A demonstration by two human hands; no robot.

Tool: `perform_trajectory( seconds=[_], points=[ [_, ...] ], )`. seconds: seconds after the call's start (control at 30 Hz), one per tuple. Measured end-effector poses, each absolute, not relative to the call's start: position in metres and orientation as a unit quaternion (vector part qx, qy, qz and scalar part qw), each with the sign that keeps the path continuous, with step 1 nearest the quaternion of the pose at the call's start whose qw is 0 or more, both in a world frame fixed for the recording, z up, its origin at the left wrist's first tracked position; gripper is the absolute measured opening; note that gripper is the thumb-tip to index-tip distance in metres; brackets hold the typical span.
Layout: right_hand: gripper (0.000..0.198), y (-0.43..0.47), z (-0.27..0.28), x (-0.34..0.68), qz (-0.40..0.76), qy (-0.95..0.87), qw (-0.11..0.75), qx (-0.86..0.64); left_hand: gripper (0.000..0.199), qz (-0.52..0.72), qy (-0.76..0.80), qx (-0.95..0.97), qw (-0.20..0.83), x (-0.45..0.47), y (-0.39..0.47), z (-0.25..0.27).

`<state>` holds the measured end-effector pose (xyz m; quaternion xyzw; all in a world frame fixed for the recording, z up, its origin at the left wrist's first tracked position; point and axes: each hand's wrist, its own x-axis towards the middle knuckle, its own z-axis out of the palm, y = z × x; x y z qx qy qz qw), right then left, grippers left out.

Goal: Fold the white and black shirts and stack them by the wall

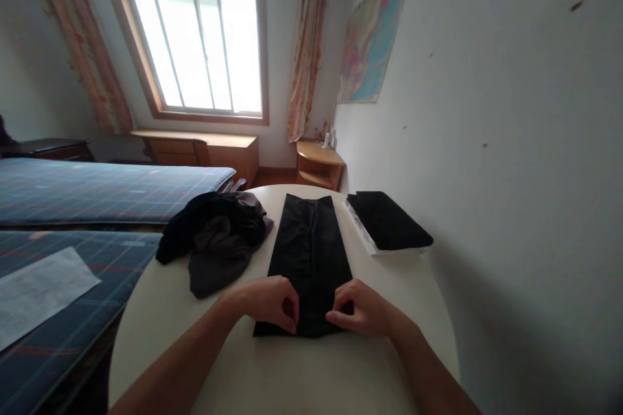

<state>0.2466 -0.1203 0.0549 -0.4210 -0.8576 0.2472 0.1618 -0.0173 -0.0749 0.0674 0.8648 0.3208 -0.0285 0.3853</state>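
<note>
A black garment (311, 240), folded into a long narrow panel with a crease down its middle, lies flat on the round cream table (311, 376). Its far edge dips in the middle. At the near end, my left hand (275, 301) is closed, fingertips pinched on the cloth left of the middle. My right hand (363, 308) pinches with thumb and forefinger by the near right part of the same cloth. How much fabric each pinch holds is hidden by the fingers.
Left on the table lies a heap of crumpled black and dark grey clothes (219, 240). At right, a neat black folded stack (389, 220) rests on something white, close to the wall (511, 207). A plaid bed (121, 194) and a paper sheet (43, 292) are at left.
</note>
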Motion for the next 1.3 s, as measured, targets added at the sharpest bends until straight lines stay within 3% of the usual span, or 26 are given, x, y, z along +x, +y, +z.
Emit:
perform_trajectory(
  seconds=[0.07, 0.17, 0.3, 0.57, 1.07, 1.3],
  points=[
    [0.029, -0.121, 0.056, 0.246, 0.250, -0.852, 0.174, -0.426, 0.018, -0.007, 0.331, 0.864, 0.380, -0.018, -0.074, 0.070],
    [0.021, -0.115, 0.054, 0.250, 0.200, -0.828, 0.229, -0.470, 0.019, 0.117, 0.382, 0.881, 0.254, -0.019, -0.067, 0.066],
    [0.040, -0.108, 0.047, 0.253, 0.137, -0.807, 0.237, -0.522, 0.024, 0.179, 0.407, 0.884, 0.148, -0.021, -0.058, 0.054],
    [0.015, -0.107, 0.041, 0.241, 0.144, -0.808, 0.213, -0.531, 0.032, 0.176, 0.387, 0.893, 0.150, -0.016, -0.057, 0.040],
    [0.008, -0.107, 0.058, 0.239, 0.263, -0.790, 0.203, -0.514, 0.036, 0.189, 0.372, 0.892, 0.173, -0.015, -0.056, 0.040],
    [0.008, -0.091, 0.073, 0.236, 0.217, -0.825, 0.156, -0.498, 0.030, 0.186, 0.378, 0.890, 0.173, -0.016, -0.055, 0.039]
  ],
)
